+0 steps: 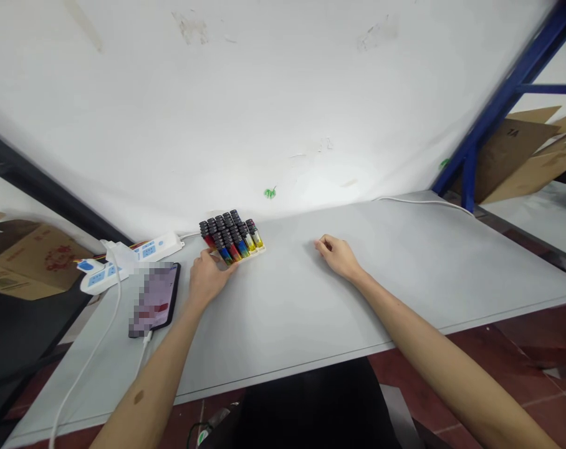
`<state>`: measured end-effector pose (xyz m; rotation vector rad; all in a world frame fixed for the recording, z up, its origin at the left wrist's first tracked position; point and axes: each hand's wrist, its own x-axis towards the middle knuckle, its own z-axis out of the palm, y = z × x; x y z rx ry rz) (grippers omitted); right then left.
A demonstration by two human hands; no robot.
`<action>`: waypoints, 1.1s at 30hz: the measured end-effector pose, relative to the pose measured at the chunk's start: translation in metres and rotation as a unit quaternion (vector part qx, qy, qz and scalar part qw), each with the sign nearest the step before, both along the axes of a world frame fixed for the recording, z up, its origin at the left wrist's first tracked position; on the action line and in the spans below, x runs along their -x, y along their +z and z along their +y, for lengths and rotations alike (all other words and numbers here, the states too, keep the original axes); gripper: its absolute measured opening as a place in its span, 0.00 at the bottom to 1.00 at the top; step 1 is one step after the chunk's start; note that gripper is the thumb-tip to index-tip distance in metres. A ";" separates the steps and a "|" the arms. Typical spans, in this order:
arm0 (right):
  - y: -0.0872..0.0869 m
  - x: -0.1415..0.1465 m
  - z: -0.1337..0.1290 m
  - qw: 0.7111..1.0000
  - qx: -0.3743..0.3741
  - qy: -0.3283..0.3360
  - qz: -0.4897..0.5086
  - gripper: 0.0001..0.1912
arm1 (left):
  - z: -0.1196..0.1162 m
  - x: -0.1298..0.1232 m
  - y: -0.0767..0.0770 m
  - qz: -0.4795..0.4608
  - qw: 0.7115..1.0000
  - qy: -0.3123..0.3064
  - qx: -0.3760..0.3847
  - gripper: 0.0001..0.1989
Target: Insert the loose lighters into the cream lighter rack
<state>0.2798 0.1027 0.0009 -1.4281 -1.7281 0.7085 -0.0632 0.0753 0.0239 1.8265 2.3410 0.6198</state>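
Rows of upright lighters [234,236] with black tops and bodies in red, blue and yellow stand in a pale tray [259,251] on the table, left of the middle. My left hand [207,276] grips the near left side of this tray, its thumb along the front edge and its fingers partly hidden at the left. Away to the right, my right hand [336,254] rests on the table, its fingers curled closed. Nothing shows in that hand, and it is apart from the tray.
Left of the tray, a phone [156,299] with a charging cable lies near a white power strip [133,259]. The wall bounds the grey table [283,324] at the back. Cardboard boxes [521,149] stand beyond a blue metal frame [470,171] at the right. A white cable [418,201] runs along the back right.
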 end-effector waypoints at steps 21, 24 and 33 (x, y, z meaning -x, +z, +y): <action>-0.014 -0.027 0.015 0.938 -0.003 -0.158 -0.308 0.27 | -0.036 -0.083 -0.023 0.122 0.919 -0.366 -0.078 0.07; -0.016 -0.026 0.015 0.936 0.001 -0.152 -0.319 0.28 | -0.006 -0.103 -0.021 0.111 0.908 -0.397 -0.078 0.08; -0.011 -0.024 0.018 0.929 0.007 -0.165 -0.330 0.28 | 0.005 -0.106 -0.026 0.067 0.910 -0.407 -0.051 0.12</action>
